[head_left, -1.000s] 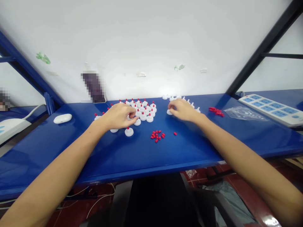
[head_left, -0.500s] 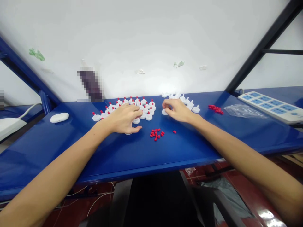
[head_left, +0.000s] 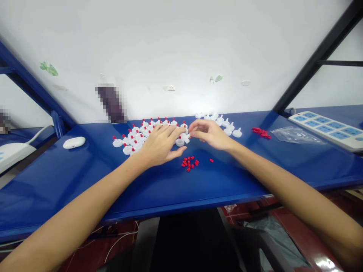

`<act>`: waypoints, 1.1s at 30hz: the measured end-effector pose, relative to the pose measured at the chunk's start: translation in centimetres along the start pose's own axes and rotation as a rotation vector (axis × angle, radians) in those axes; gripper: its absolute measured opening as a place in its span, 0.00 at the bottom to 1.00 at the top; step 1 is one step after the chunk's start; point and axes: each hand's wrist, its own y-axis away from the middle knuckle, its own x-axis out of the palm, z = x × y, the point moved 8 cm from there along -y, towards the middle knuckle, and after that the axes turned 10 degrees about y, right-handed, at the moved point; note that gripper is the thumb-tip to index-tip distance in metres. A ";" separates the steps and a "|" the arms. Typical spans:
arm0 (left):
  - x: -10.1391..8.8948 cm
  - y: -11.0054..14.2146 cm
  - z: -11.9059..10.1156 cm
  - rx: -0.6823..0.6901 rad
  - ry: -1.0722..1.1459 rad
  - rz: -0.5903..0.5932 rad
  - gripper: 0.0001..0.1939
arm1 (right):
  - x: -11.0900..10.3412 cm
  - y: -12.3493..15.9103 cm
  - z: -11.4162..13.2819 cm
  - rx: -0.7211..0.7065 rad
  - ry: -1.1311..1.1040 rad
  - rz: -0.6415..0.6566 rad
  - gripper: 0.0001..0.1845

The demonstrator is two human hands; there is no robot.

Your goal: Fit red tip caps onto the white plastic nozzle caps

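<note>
Left hand: spread palm-down at the centre of the frame, the left hand [head_left: 161, 147] grips nothing that shows; whether its fingers touch the caps beneath is hidden.
Right hand: just right of centre, the right hand [head_left: 212, 135] appears to pinch a white nozzle cap [head_left: 186, 139], tilted and partly covered by the fingertips. The pinch looks narrow, so the cap could slip or twist free.
Capped cluster: red-tipped nozzle caps [head_left: 127, 150] crowd left of centre, partly under the left hand; a low sweep of fingers or wrist could topple several.
Loose tips: loose red tips [head_left: 188, 163] lie just below the hands, with a lone red tip [head_left: 211, 160] to their right. A dragging forearm could scatter them over the front edge of the desk [head_left: 159, 193].
Bare caps: bare nozzle caps [head_left: 237, 132] stand at upper right of centre, behind the right hand; a backward knock could tip them.
Right side: a second red pile [head_left: 261, 133] lies near a clear plastic bag [head_left: 296, 135]; tugging the bag could spread it.
</note>
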 end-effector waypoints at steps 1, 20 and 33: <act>0.4 0.0 -0.4 -0.003 0.016 -0.020 0.22 | 0.6 0.1 0.4 -0.003 -0.073 0.032 0.07; 3.2 1.1 -1.1 0.018 0.425 0.029 0.15 | 0.3 -0.1 -1.2 -0.065 0.245 -0.046 0.04; 3.3 0.8 -0.8 -0.004 0.434 0.052 0.18 | 3.6 1.6 -0.4 -0.041 0.305 0.588 0.10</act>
